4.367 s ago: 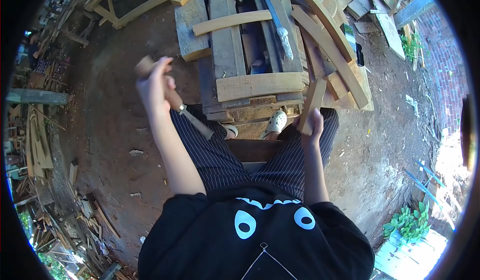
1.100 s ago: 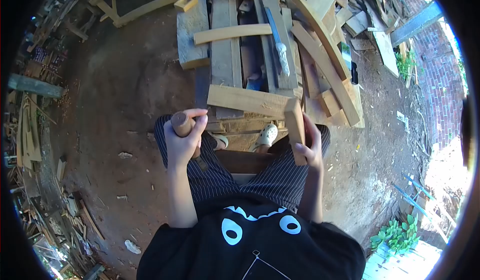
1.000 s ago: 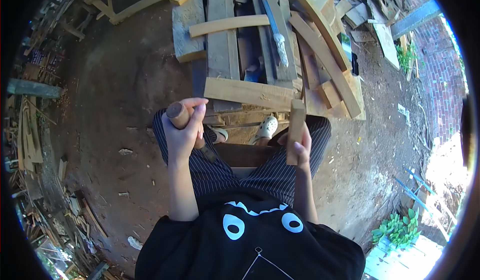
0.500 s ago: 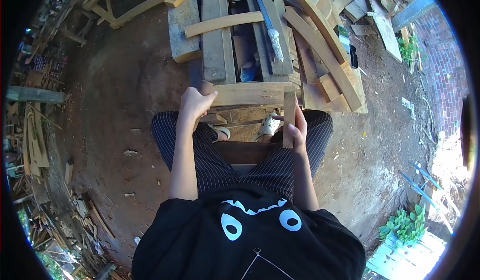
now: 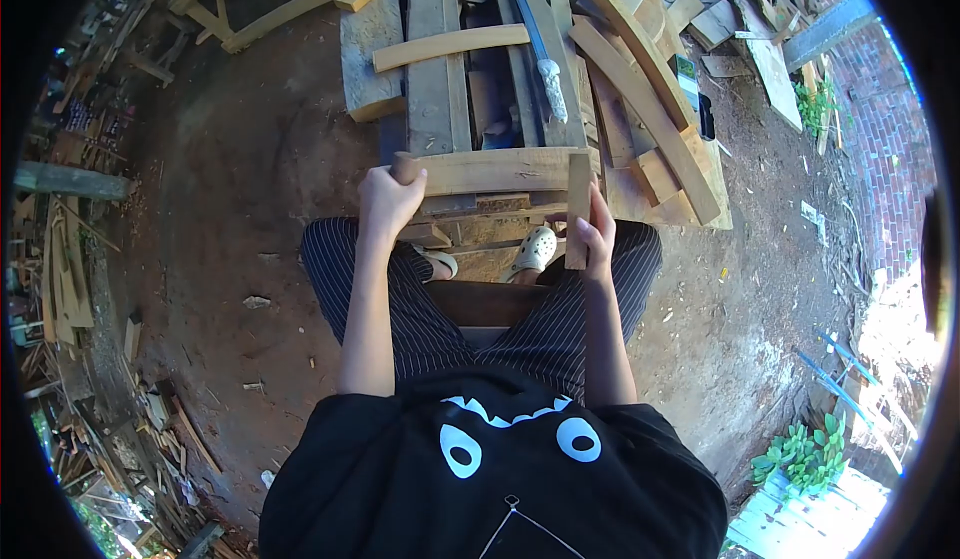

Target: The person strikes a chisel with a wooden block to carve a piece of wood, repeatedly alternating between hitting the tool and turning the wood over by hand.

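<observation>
My left hand [image 5: 388, 202] is closed around a chisel with a round wooden handle [image 5: 404, 167], held at the left end of a pale wooden plank [image 5: 495, 171] that lies across the stacked boards in front of me. Its blade is hidden behind my hand. A short wooden block [image 5: 577, 209] stands upright in my right hand [image 5: 597, 234], just below the plank's right end. I sit on a dark wooden bench [image 5: 485, 302] with my knees apart.
A pile of boards and curved wooden pieces [image 5: 640, 79] fills the area ahead. A long tool with a wrapped handle [image 5: 545, 59] lies on the boards. Bare earth lies on the left, scrap wood [image 5: 70, 269] at the far left, a brick wall [image 5: 890, 129] on the right.
My left hand has moved the chisel from over my left knee up to the plank's left end. The plank has swung from slanted to level. My right hand has kept the block upright.
</observation>
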Demonstrator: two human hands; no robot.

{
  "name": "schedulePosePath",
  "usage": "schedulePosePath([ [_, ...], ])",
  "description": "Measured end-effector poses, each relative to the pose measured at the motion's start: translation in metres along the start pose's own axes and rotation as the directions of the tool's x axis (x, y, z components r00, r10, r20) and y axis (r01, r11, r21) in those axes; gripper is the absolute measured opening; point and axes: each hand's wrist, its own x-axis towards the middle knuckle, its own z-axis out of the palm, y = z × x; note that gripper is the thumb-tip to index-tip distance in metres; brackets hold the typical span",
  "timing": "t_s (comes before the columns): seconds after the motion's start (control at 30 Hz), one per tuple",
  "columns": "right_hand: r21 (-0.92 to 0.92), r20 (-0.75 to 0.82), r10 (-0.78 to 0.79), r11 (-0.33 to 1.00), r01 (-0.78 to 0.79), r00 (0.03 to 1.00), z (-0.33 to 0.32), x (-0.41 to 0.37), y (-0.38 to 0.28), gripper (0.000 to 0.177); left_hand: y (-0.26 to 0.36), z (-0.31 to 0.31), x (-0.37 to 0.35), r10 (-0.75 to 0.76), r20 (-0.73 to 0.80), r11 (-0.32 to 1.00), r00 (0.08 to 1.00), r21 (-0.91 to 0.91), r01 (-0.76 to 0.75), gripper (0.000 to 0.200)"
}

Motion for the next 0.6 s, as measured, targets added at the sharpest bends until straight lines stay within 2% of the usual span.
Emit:
schedulePosePath([
  [0.03,0.001,-0.046,-0.023,1.000,0.023,0.999,0.007,-0.006,-0.014,0.088,0.006,-0.004,-0.007,0.074,-0.072,0.997,0.995,-0.001,-0.074,0.034],
  [0.07,0.004,-0.113,-0.092,0.996,0.093,0.989,0.012,-0.010,-0.022,0.087,0.012,-0.013,-0.014,0.013,-0.087,0.995,0.996,-0.095,-0.021,0.031],
  [0.1,-0.019,-0.149,-0.086,0.996,0.084,0.985,0.006,-0.016,-0.025,0.084,0.027,-0.026,-0.025,-0.015,-0.080,0.970,0.997,-0.245,-0.005,0.025],
  [0.13,-0.042,-0.183,-0.081,0.996,0.074,0.980,-0.002,-0.023,-0.029,0.081,0.046,-0.042,-0.038,0.076,-0.042,0.896,0.996,-0.436,-0.087,0.023],
  [0.2,0.011,-0.178,-0.062,0.998,0.065,0.982,-0.027,-0.038,-0.025,0.080,0.083,-0.060,-0.062,0.198,-0.159,0.764,0.967,-0.594,-0.254,0.022],
  [0.27,0.066,-0.238,-0.069,0.994,0.087,0.969,-0.026,-0.050,-0.043,0.087,0.106,-0.050,-0.082,0.342,-0.334,0.558,0.878,-0.680,-0.476,0.018],
  [0.33,0.010,-0.260,-0.132,0.990,0.140,0.956,-0.034,-0.059,-0.051,0.089,0.114,-0.025,-0.098,0.479,-0.428,0.380,0.766,-0.686,-0.620,0.015],
  [0.37,-0.007,-0.261,-0.145,0.989,0.148,0.955,-0.039,-0.064,-0.056,0.090,0.094,-0.010,-0.090,0.742,-0.438,0.417,0.507,-0.289,-0.862,0.014],
  [0.4,-0.026,-0.261,-0.156,0.988,0.155,0.953,-0.042,-0.070,-0.060,0.090,0.106,0.006,-0.103,0.736,-0.516,0.265,0.438,-0.375,-0.888,0.014],
  [0.43,-0.053,-0.262,-0.179,0.984,0.171,0.948,-0.044,-0.073,-0.065,0.091,0.106,0.016,-0.111,0.806,-0.509,0.140,0.303,-0.334,-0.932,0.007],
  [0.5,-0.102,-0.267,-0.212,0.976,0.191,0.940,-0.047,-0.080,-0.072,0.092,0.104,0.049,-0.125,0.771,-0.559,0.059,0.306,-0.416,-0.908,0.008],
  [0.6,-0.154,-0.272,-0.228,0.969,0.191,0.935,-0.047,-0.086,-0.081,0.093,0.099,0.076,-0.125,0.795,-0.539,0.052,0.279,-0.398,-0.916,0.012],
])
